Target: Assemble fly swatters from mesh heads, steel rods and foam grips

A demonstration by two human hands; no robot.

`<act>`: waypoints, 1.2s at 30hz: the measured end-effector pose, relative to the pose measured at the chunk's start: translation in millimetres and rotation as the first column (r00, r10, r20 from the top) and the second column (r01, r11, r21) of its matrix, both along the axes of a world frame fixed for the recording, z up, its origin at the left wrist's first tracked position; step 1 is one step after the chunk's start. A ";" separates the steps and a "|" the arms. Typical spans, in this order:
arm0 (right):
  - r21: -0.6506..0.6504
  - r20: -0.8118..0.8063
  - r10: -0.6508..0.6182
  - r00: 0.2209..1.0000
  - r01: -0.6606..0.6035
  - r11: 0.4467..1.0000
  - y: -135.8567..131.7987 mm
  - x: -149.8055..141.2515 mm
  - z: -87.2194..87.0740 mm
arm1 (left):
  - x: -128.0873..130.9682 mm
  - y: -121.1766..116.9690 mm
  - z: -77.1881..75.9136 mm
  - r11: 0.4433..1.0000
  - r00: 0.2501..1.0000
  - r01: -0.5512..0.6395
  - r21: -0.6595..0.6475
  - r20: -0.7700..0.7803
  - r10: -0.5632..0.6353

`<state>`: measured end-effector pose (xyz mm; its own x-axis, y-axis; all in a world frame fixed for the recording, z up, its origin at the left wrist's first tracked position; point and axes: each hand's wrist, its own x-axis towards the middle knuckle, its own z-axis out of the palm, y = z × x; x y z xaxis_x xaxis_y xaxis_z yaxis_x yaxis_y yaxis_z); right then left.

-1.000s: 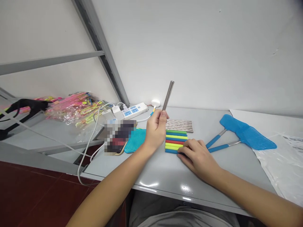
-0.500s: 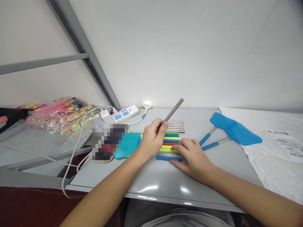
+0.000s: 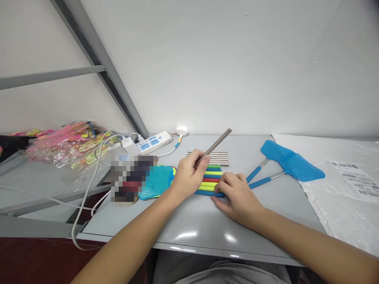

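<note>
My left hand is closed around a shiny metal tube, whose far end points up and to the right. My right hand has its fingers curled at the right end of a blue tube-shaped handle sleeve, its thumb on the near side. This sleeve lies against a row of coloured sleeves, among them a yellow one, a red one and a green one. My left hand covers their left ends. Behind them lie several metal tubes side by side.
Blue fly swatters with metal shafts lie at the right, over white plastic wrapping. At the left are a turquoise swatter head, a blurred-out object, a power strip with cables, and bagged colourful items.
The near blue sleeve has moved away from me, closing the gap to the yellow one, with my right hand at its end. The metal tube in my left hand has tilted lower.
</note>
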<state>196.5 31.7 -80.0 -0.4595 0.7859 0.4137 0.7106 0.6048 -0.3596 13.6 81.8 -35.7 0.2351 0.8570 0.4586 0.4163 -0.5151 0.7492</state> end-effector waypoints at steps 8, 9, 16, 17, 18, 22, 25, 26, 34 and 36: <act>-0.101 -0.045 -0.042 0.998 0.038 0.994 3.4 1.5 -1.6 | 0.1 -0.2 -1.5 1.000 1.000 0.004 0.002 -0.019 -0.004; -0.121 -0.059 -0.055 0.997 0.048 0.991 3.5 1.7 -1.5 | 0.1 -0.1 -1.3 1.000 1.000 0.001 0.003 -0.022 -0.001; -0.155 -0.111 -0.078 0.991 0.060 0.986 2.0 1.4 2.4 | -1.0 0.8 0.5 1.000 1.000 -0.012 0.011 -0.027 0.013; -0.163 -0.125 -0.084 0.989 0.063 0.985 1.6 1.7 2.1 | -1.2 0.7 0.5 1.000 0.999 -0.009 0.011 -0.038 0.009; -0.176 -0.144 -0.095 0.985 0.069 0.982 1.5 2.1 1.3 | -1.3 0.4 0.5 1.000 0.999 -0.004 0.011 -0.052 0.004; -0.250 -0.331 -0.142 0.933 0.059 0.967 2.8 4.7 -3.1 | -1.4 -1.6 1.1 0.999 0.991 0.035 0.024 -0.127 -0.032; -0.271 -0.572 -0.157 0.805 -0.005 0.963 5.1 6.6 -3.5 | -0.9 -3.9 1.3 0.993 0.968 0.104 0.047 -0.236 -0.090; -0.271 -0.640 -0.168 0.750 -0.015 0.963 5.8 7.3 -2.7 | -0.6 -4.6 1.0 0.989 0.951 0.141 0.054 -0.285 -0.120; -0.353 -0.872 -0.331 0.361 0.007 0.936 11.7 17.9 8.4 | -0.6 -4.3 -2.9 0.958 0.862 0.278 0.076 -0.459 -0.214; -0.352 -0.888 -0.336 0.314 0.005 0.936 13.9 21.3 11.1 | -3.2 -2.4 0.3 0.970 0.899 0.234 0.059 -0.394 -0.193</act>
